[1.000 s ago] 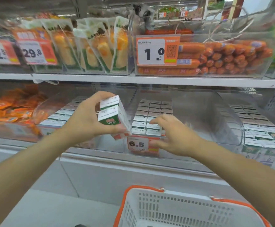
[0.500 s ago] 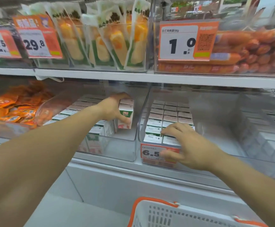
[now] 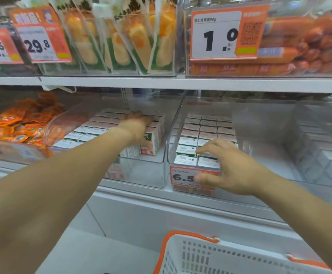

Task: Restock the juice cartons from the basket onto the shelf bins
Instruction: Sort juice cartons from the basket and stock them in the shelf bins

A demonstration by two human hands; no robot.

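Observation:
My left hand reaches deep into the left clear bin and grips a white, green and red juice carton from above. The carton stands upright at the right end of the rows of cartons in that bin. My right hand holds the front of the middle bin, with the thumb on the 6.5 price tag and the fingers over the front row of cartons. The white basket with an orange rim sits below; what it holds is out of view.
A third bin of cartons is at the right, blurred. Orange snack packets fill the bin at the left. The shelf board above carries corn packs, sausages and price tags.
My left hand has carried the carton from in front of the shelf into the left bin and pushed it back against the rows. My right hand settled on the middle bin's front.

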